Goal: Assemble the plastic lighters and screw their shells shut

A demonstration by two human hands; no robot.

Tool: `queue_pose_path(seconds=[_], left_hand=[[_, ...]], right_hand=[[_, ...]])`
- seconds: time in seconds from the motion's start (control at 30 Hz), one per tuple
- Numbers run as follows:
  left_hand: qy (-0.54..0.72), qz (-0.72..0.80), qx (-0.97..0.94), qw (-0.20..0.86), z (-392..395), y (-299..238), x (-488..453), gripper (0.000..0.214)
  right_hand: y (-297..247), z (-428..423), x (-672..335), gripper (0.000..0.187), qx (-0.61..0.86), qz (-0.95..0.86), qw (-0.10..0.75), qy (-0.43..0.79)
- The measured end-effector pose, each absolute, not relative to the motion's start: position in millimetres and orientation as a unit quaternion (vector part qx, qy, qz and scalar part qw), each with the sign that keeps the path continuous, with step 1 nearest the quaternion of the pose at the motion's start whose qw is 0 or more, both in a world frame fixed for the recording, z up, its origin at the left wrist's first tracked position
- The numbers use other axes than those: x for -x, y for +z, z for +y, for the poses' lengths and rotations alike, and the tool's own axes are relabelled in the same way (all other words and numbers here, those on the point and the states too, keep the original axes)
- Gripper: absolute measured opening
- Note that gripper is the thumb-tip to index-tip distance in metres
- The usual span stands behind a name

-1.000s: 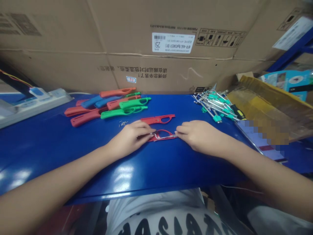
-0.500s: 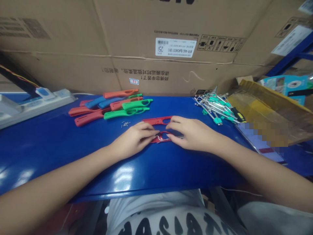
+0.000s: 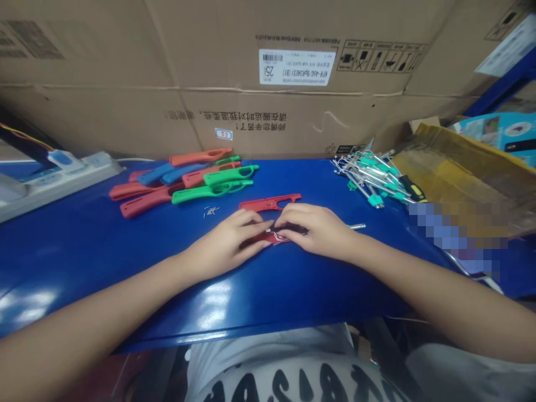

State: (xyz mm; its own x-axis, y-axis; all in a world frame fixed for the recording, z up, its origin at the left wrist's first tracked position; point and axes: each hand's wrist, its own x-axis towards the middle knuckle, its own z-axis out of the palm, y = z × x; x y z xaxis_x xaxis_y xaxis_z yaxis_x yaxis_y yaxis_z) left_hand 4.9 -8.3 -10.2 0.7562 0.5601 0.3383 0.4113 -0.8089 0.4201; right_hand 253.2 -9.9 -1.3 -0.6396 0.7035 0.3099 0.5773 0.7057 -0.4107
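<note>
Both my hands rest on a red plastic handle shell (image 3: pixel 268 238) lying flat on the blue table (image 3: pixel 84 245). My left hand (image 3: pixel 228 240) pins its left end with closed fingers. My right hand (image 3: pixel 316 229) covers its right part, fingers pinched against the shell near a thin metal wire. A metal tip (image 3: pixel 357 226) sticks out from under my right hand. A second red shell half (image 3: pixel 268 202) lies just beyond my fingers.
A pile of orange, blue and green handles (image 3: pixel 188 180) lies at the back left. A heap of metal rods with teal ends (image 3: pixel 371 178) sits at the back right. Cardboard boxes (image 3: pixel 251 78) wall the rear. A white power strip (image 3: pixel 58 178) is at left.
My right hand has slid left over the red shell until its fingers meet my left hand. The shell's loop, visible before, is now covered.
</note>
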Motion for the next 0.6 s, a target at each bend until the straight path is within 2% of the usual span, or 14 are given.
queue_pose_path(seconds=[0.3,0.6], left_hand=[[0.249,0.274,-0.915,0.16,-9.4,-7.1,-2.9,0.035],[0.229,0.242,-0.932,0.145,-8.9,-3.3,-2.0,0.029]], right_hand=[[0.6,-13.2,-252.4,0.007,0.392,-0.898,0.182,0.079],[2.6,-14.2,-252.4,0.004,0.426,-0.87,0.207,0.135]])
